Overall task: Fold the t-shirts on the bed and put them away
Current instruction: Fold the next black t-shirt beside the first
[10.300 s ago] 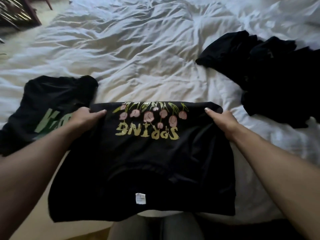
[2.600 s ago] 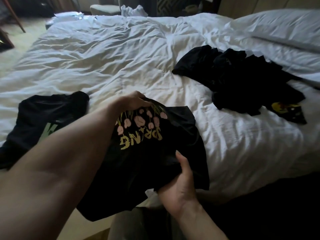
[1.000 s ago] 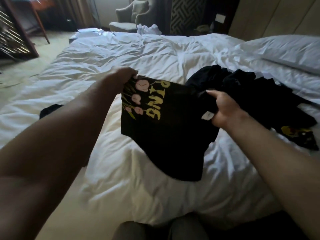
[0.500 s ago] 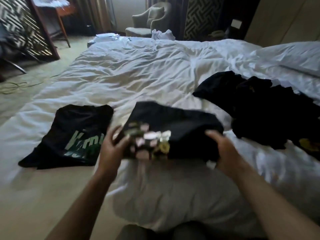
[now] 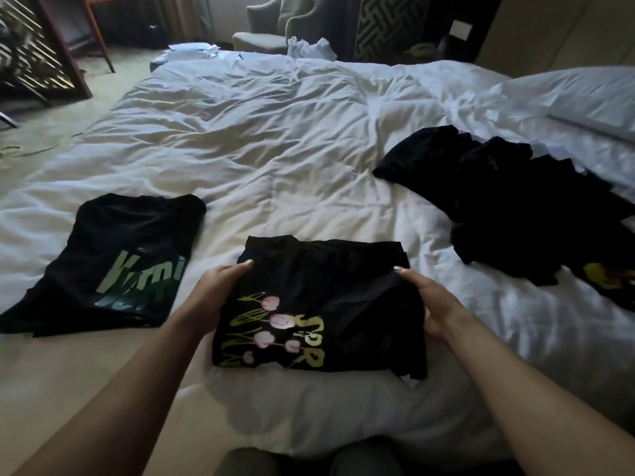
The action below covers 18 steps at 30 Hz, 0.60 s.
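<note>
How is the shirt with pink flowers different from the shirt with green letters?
The flower shirt is held at its sides by the left hand and the right hand; the green-letter shirt lies untouched to its left. One print shows flowers with yellow letters, the other only green letters. Both are black, folded, on the bed.

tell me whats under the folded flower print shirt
The flower print shirt lies on the white duvet, the left hand and right hand at its sides. Anything beneath it is covered.
</note>
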Each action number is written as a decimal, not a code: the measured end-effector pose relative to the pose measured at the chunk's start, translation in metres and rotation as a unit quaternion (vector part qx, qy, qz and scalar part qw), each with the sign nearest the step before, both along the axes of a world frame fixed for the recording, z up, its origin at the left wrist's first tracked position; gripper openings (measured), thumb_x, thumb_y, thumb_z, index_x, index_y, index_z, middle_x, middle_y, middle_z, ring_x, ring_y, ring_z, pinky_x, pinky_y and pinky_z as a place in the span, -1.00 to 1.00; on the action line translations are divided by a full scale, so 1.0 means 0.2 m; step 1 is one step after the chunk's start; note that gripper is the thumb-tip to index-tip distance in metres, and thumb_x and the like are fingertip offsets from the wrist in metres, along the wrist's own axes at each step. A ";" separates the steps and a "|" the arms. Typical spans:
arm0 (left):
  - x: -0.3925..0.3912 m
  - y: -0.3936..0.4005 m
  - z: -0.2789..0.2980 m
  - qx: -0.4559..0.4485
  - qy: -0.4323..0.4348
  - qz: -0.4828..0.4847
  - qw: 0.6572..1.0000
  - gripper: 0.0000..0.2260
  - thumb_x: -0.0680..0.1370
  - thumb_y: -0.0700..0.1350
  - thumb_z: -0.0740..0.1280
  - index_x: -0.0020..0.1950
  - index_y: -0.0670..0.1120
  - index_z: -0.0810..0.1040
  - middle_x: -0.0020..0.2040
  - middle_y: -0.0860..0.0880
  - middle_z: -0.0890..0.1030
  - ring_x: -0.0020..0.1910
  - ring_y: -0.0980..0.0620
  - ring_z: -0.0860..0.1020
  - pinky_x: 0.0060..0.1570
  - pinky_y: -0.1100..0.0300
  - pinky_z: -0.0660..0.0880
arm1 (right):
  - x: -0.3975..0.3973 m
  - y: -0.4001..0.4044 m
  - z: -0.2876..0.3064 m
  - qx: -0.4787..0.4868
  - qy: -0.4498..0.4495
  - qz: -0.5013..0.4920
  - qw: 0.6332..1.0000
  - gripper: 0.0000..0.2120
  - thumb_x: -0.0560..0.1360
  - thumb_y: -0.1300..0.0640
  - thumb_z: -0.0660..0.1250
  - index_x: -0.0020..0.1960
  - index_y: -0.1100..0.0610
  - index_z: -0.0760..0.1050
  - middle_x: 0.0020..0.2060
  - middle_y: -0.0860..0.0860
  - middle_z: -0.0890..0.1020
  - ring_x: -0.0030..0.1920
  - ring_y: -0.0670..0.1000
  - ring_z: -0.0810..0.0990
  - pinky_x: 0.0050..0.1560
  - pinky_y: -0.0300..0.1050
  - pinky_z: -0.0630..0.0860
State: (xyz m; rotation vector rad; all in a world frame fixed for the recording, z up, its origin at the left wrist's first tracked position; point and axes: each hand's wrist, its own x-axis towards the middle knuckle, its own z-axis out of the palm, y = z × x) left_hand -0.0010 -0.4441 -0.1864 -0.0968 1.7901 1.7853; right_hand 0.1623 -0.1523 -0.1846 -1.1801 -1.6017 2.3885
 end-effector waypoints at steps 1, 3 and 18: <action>-0.04 0.02 -0.01 0.008 -0.005 -0.005 1.000 -0.73 0.57 -0.09 0.37 0.10 -0.29 0.63 -0.03 -0.26 0.69 -0.16 -0.14 0.67 -0.27 0.16 0.60 | -0.04 0.02 0.00 0.005 -0.013 0.001 1.000 -0.45 0.32 -0.02 0.54 0.21 0.25 0.61 0.13 0.22 0.65 0.11 0.22 0.65 0.18 0.10 0.58; -0.11 0.06 -0.03 0.008 -0.005 -0.022 1.000 -0.69 0.54 -0.09 0.39 0.16 -0.29 0.62 0.08 -0.30 0.66 -0.08 -0.17 0.66 -0.18 0.14 0.61 | -0.11 0.06 0.02 0.011 -0.042 0.000 0.999 -0.65 0.42 0.03 0.49 0.07 0.26 0.65 -0.08 0.18 0.70 -0.15 0.15 0.70 -0.13 -0.03 0.65; -0.21 0.17 -0.10 0.024 0.058 0.005 0.998 -0.73 0.53 -0.17 0.42 0.21 -0.04 0.50 0.00 -0.09 0.69 -0.13 -0.02 0.70 -0.26 0.19 0.60 | -0.17 0.10 -0.05 -0.037 0.076 0.010 0.996 -0.64 0.51 0.25 0.35 0.27 0.35 0.50 0.03 0.26 0.66 -0.07 0.17 0.69 -0.08 -0.02 0.66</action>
